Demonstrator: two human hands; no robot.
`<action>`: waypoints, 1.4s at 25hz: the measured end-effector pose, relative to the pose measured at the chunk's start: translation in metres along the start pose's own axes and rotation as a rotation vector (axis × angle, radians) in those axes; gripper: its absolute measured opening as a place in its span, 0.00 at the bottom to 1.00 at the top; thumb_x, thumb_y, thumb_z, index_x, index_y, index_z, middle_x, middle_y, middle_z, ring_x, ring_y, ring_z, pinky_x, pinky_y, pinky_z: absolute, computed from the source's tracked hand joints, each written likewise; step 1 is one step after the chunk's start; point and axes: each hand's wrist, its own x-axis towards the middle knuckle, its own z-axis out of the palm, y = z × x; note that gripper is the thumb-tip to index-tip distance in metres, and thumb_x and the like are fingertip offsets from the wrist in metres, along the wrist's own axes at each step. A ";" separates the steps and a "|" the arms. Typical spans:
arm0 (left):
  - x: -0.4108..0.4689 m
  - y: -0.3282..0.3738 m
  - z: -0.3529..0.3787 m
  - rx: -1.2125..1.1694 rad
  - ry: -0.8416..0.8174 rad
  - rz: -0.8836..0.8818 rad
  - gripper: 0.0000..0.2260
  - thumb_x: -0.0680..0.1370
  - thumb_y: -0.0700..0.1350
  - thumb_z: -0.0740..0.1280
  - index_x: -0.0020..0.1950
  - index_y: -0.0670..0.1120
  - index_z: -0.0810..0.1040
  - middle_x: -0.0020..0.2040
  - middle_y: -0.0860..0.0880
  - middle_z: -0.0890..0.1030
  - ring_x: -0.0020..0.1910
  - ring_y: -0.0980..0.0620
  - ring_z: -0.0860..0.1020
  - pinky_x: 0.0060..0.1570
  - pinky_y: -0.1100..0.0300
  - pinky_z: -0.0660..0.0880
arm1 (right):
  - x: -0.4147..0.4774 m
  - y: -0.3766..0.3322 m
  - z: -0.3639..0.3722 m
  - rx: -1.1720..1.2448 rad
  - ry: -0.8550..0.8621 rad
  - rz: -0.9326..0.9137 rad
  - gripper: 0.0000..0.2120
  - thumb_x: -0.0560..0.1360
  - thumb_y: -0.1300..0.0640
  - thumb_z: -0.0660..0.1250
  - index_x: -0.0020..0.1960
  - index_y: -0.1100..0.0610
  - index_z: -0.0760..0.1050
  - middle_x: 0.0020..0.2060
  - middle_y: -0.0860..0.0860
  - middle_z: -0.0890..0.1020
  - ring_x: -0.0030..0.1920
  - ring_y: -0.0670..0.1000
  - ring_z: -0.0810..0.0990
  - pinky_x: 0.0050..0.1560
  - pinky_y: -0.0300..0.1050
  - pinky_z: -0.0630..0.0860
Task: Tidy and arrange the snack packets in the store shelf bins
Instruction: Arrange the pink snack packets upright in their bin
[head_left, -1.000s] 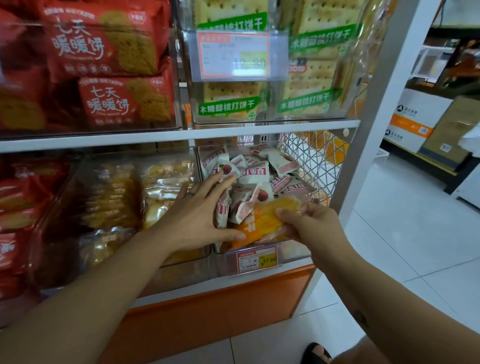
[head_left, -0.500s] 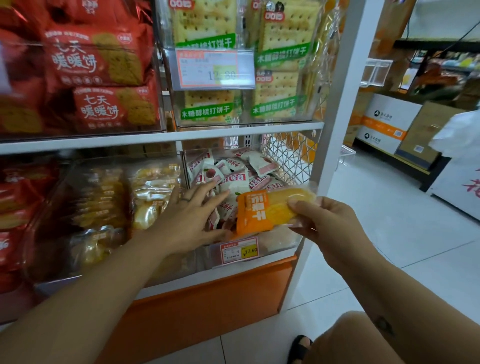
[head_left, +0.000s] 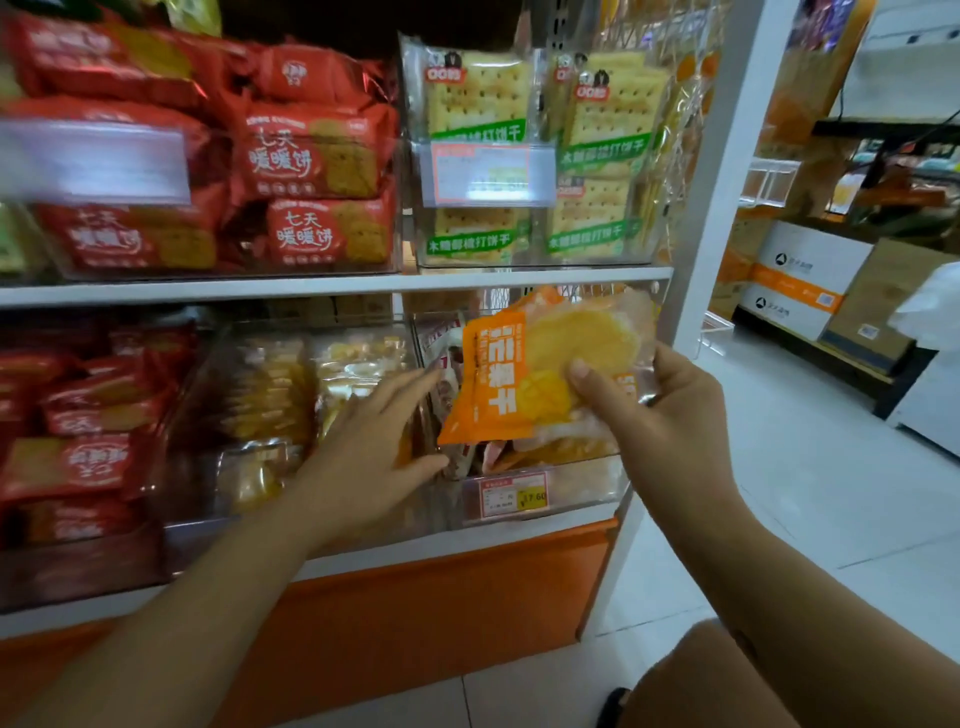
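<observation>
The right hand (head_left: 660, 415) is raised before the clear bin (head_left: 582, 483) at the lower shelf's right end, its grip closed on an orange dried-mango packet (head_left: 498, 384), thumb across the front. The left hand (head_left: 374, 452) reaches to the bin's left front corner, grip open, fingers straight. Red biscuit packets (head_left: 311, 156) and cracker packets (head_left: 478, 98) fill the shelf above; white tiled floor (head_left: 779, 467) lies rightward.
</observation>
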 end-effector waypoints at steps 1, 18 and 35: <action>-0.011 -0.003 -0.009 -0.151 0.058 -0.018 0.33 0.75 0.52 0.68 0.74 0.63 0.52 0.74 0.59 0.59 0.72 0.59 0.59 0.70 0.52 0.61 | 0.000 -0.002 0.010 0.007 -0.019 -0.030 0.06 0.71 0.56 0.70 0.45 0.58 0.78 0.39 0.50 0.85 0.41 0.47 0.84 0.40 0.46 0.82; -0.079 -0.107 -0.033 0.007 0.344 -0.245 0.14 0.76 0.45 0.66 0.61 0.54 0.76 0.58 0.56 0.76 0.50 0.53 0.78 0.48 0.53 0.76 | 0.070 0.067 0.185 -0.525 -0.566 -0.240 0.29 0.73 0.53 0.69 0.71 0.51 0.63 0.65 0.52 0.73 0.65 0.52 0.70 0.62 0.43 0.68; 0.057 0.047 0.038 0.106 0.021 0.209 0.13 0.80 0.48 0.60 0.64 0.55 0.74 0.61 0.57 0.74 0.59 0.58 0.71 0.60 0.53 0.70 | 0.040 0.136 -0.052 -0.664 0.012 -0.092 0.07 0.73 0.60 0.68 0.51 0.55 0.81 0.42 0.46 0.79 0.46 0.50 0.75 0.46 0.41 0.68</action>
